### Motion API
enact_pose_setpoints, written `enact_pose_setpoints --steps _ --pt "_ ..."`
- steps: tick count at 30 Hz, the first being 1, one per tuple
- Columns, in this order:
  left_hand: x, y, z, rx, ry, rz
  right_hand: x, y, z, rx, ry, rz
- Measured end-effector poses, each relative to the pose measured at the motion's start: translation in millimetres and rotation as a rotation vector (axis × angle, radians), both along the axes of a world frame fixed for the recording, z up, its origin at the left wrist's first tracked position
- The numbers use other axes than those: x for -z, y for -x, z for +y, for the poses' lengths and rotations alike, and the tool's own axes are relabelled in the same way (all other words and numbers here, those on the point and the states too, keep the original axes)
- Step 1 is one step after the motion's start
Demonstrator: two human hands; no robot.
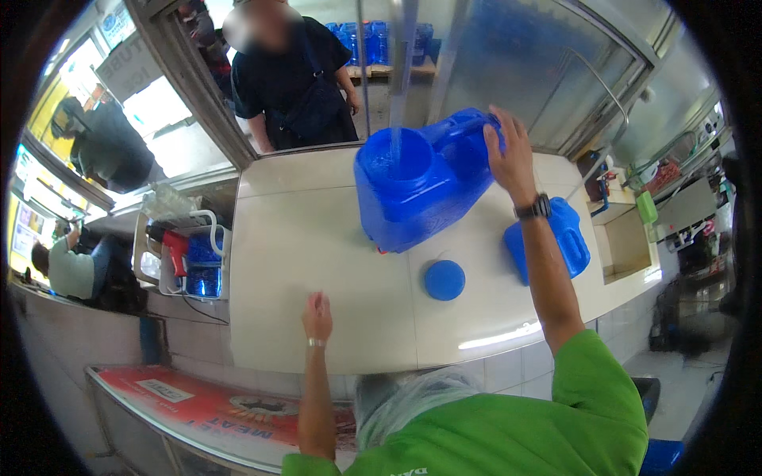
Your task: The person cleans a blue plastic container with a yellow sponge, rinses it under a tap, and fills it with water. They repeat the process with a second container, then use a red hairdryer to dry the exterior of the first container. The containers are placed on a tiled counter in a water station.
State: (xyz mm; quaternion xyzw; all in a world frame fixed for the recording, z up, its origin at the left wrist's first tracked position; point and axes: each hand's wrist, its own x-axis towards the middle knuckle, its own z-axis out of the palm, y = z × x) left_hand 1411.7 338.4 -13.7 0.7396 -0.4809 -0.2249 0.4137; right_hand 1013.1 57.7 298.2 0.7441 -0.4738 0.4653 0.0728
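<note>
A large blue plastic water jug (411, 196) stands on the tiled counter (297, 238), its wide round mouth uncovered, with a stream of water falling into it from above. My right hand (509, 157) rests on the handle end of the jug, at its upper right. My left hand (318, 315) hovers over the front left of the counter, holding nothing that I can see; its fingers look loosely curled. A round blue lid (444, 280) lies in front of the jug. Partly behind my right forearm is a smaller blue jug (568, 238).
A white basket (225, 262) beside the counter's left edge holds a red heat gun (175, 250) and blue items. A person (292, 77) stands beyond the window frame. At the right is a sink (625, 244). Below left lies a red-topped case (196, 404).
</note>
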Motion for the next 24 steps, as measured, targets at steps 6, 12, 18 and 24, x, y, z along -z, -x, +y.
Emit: enact_pose_setpoints --steps 6,12,18,24 --pt "23.8 -28.6 -129.0 0.048 -0.012 0.107 26.7 -43.6 -42.8 0.292 -0.013 0.180" --pt "68.1 -30.3 -162.0 0.114 -0.095 -0.021 36.2 -41.2 -43.1 0.336 0.003 0.122" --pt "55.6 -7.4 -321.2 0.150 0.182 0.246 33.6 -44.5 -40.9 0.321 0.004 0.124" --pt "20.4 25.8 -496.0 0.400 -0.007 0.709 27.8 -49.6 -37.9 0.332 -0.006 0.118"
